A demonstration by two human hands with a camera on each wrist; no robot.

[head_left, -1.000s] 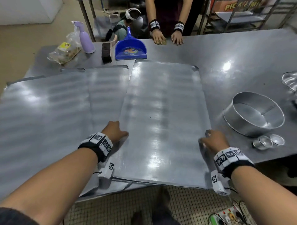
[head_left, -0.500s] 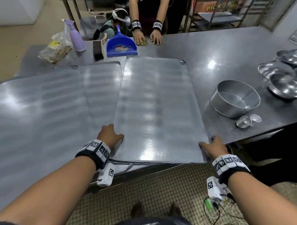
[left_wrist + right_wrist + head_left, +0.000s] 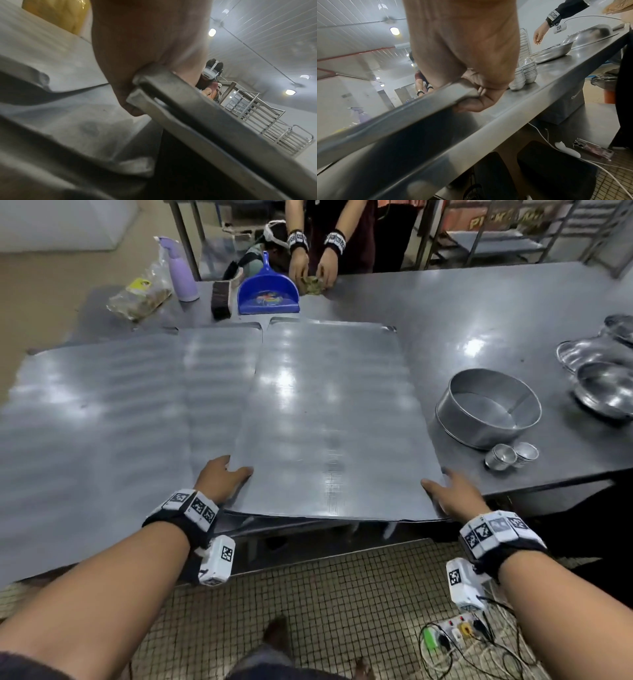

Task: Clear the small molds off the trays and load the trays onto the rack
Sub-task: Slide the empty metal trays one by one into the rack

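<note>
A large bare metal tray (image 3: 329,419) lies on the steel table with its near edge hanging past the table's front. My left hand (image 3: 224,475) grips its near left corner (image 3: 137,81), thumb on top and fingers underneath. At the near right corner (image 3: 467,93), my right hand (image 3: 448,491) holds the tray the same way. A second tray (image 3: 102,422) lies to the left, partly under the first. Two stacks of small molds (image 3: 512,455) stand on the table at the right, beside a round cake pan (image 3: 489,407); the right wrist view shows the mold stacks (image 3: 523,75) beyond my fingers.
A blue dustpan (image 3: 267,290), a brush (image 3: 219,297), a purple spray bottle (image 3: 181,272) and a plastic bag (image 3: 140,294) sit at the table's far edge. Another person's hands (image 3: 311,270) rest there. Metal bowls (image 3: 603,371) stand far right. A rack (image 3: 254,119) stands behind. Cables (image 3: 459,638) lie on the floor.
The tray has slid toward me, so its near edge now overhangs the table front. Both hands have moved back with it, still on its near corners.
</note>
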